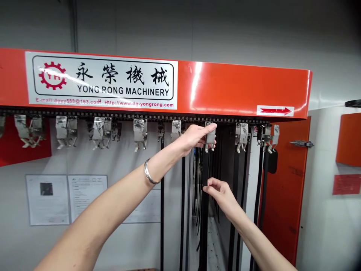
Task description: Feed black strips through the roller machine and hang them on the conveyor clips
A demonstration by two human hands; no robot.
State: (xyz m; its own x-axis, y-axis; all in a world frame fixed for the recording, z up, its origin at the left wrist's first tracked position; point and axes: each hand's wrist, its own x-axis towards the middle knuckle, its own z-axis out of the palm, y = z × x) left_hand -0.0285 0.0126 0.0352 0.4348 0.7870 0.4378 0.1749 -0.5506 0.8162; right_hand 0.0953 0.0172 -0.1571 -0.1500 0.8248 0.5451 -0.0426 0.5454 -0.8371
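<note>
My left hand (197, 136), with a silver bangle on the wrist, reaches up and squeezes a metal clip (210, 137) that hangs from the chain rail under the orange machine hood (239, 90). A long black strap (204, 210) hangs straight down below that clip. Lower down, my right hand (218, 190) pinches this strap between thumb and fingers. More black straps (162, 210) hang from neighbouring clips on both sides.
Several empty metal clips (100, 130) hang along the rail to the left. A white sign with a red gear logo sits on the hood. Paper sheets (67, 197) are stuck on the grey wall. An orange door (284, 188) stands at the right.
</note>
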